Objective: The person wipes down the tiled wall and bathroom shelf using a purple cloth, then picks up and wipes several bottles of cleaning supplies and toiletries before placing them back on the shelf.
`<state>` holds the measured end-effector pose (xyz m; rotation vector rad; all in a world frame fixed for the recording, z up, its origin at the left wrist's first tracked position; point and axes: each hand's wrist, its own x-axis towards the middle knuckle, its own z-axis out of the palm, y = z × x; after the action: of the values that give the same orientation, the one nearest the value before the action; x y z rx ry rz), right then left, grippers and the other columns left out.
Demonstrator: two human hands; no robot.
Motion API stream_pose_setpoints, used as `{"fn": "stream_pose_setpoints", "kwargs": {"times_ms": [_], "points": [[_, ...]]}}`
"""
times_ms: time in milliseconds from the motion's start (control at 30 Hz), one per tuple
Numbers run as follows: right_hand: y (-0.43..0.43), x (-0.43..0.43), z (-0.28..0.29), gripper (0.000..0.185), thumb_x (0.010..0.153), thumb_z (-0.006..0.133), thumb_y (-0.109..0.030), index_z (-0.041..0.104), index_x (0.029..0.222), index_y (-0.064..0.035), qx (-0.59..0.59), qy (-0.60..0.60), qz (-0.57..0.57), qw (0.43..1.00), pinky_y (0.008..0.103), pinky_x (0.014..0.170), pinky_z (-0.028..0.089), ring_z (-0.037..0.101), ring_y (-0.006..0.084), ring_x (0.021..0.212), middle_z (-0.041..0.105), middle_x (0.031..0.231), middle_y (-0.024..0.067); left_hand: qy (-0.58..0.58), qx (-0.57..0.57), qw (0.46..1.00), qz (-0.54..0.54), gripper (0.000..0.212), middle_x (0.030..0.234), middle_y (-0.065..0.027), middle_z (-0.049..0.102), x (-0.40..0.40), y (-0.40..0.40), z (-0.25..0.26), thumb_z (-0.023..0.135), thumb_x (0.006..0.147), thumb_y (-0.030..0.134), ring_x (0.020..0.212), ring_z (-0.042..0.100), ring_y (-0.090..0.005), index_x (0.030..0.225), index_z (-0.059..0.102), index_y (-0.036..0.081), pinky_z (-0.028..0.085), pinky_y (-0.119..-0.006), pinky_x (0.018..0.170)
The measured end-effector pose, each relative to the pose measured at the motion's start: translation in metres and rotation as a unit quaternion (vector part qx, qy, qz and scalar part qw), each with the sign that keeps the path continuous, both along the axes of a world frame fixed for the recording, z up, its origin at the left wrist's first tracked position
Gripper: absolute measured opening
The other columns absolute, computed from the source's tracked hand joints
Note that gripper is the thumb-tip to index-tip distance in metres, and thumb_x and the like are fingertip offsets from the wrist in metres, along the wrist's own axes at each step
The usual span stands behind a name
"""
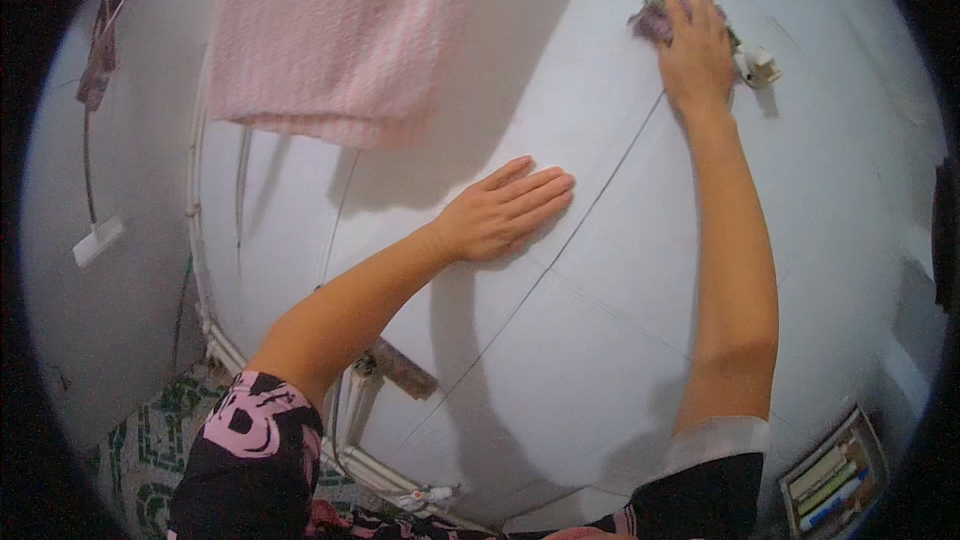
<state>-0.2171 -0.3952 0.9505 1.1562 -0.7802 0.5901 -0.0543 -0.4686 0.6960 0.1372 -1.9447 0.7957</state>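
My left hand (506, 210) lies flat against the white wall (600, 255), palm down, its fingers nearly together and nothing held. Higher up on the right, my right hand (697, 52) presses a crumpled, multicoloured cloth (652, 19) against the same surface; the fingers cover part of the cloth. Just right of that wrist, a small white fitting (757, 66) sticks out from the wall. Between my two arms a dark thin line runs diagonally across the wall.
A pink towel (337, 37) hangs at the upper left. White pipes (375, 465) run along the lower wall, near a grey bar-shaped object (405, 369). A framed niche or box (836, 476) with several long items is at the lower right. A white piece (98, 241) hangs from a cord at left.
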Motion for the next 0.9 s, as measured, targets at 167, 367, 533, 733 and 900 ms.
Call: {"fn": "stream_pose_setpoints", "kwargs": {"times_ms": [167, 367, 533, 733, 900], "points": [[-0.021, 0.035, -0.039, 0.052, 0.083, 0.059, -0.018, 0.046, 0.133, -0.0162, -0.005, -0.034, 0.002, 0.999, 0.0466, 0.108, 0.028, 0.034, 0.03, 0.132, 0.039, 0.142, 0.0089, 0.047, -0.014, 0.997, 0.064, 0.052, 0.143, -0.0079, 0.04, 0.006, 0.022, -0.011, 0.054, 0.081, 0.013, 0.133, 0.036, -0.019, 0.132, 0.045, 0.007, 0.017, -0.047, 0.114], [0.02, 0.006, -0.252, 0.048, 0.086, 0.053, -0.024, 0.048, 0.13, -0.0055, 0.377, 0.098, 0.078, 0.918, 0.0447, 0.107, 0.031, 0.036, 0.032, 0.131, 0.04, 0.141, 0.0135, -0.071, 0.008, 0.997, -0.003, 0.037, 0.125, -0.0078, 0.056, 0.04, 0.084, -0.094, 0.056, 0.08, 0.011, 0.119, 0.052, -0.0183, 0.116, 0.057, 0.008, 0.024, -0.051, 0.111], [0.071, -0.069, -0.282, 0.046, 0.085, 0.058, -0.021, 0.048, 0.129, -0.0101, 0.522, 0.155, 0.065, 0.836, 0.0436, 0.108, 0.032, 0.038, 0.0291, 0.131, 0.043, 0.139, 0.0119, -0.086, 0.142, 0.986, -0.02, 0.037, 0.121, -0.0081, 0.059, 0.093, 0.139, -0.156, 0.059, 0.077, 0.008, 0.112, 0.056, -0.0198, 0.114, 0.058, 0.008, 0.023, -0.054, 0.11], [0.151, -0.188, -0.103, 0.052, 0.091, 0.055, -0.029, 0.041, 0.137, -0.012, -0.073, -0.103, -0.099, 0.987, 0.0479, 0.109, 0.023, 0.036, 0.027, 0.132, 0.041, 0.141, 0.0092, 0.026, 0.349, 0.936, -0.029, 0.043, 0.109, -0.0104, 0.061, 0.098, 0.178, -0.225, 0.057, 0.068, -0.004, 0.101, 0.059, -0.0254, 0.11, 0.056, 0.006, 0.028, -0.055, 0.107], [0.118, -0.184, -0.14, 0.058, 0.087, 0.06, -0.028, 0.038, 0.138, -0.0102, -0.069, -0.177, 0.107, 0.976, 0.048, 0.108, 0.025, 0.036, 0.0314, 0.13, 0.039, 0.142, 0.0104, 0.084, 0.443, 0.892, -0.025, 0.037, 0.103, -0.0129, 0.064, 0.067, 0.209, -0.271, 0.057, 0.07, -0.006, 0.098, 0.061, -0.0293, 0.106, 0.057, 0.005, 0.03, -0.057, 0.105]]}}
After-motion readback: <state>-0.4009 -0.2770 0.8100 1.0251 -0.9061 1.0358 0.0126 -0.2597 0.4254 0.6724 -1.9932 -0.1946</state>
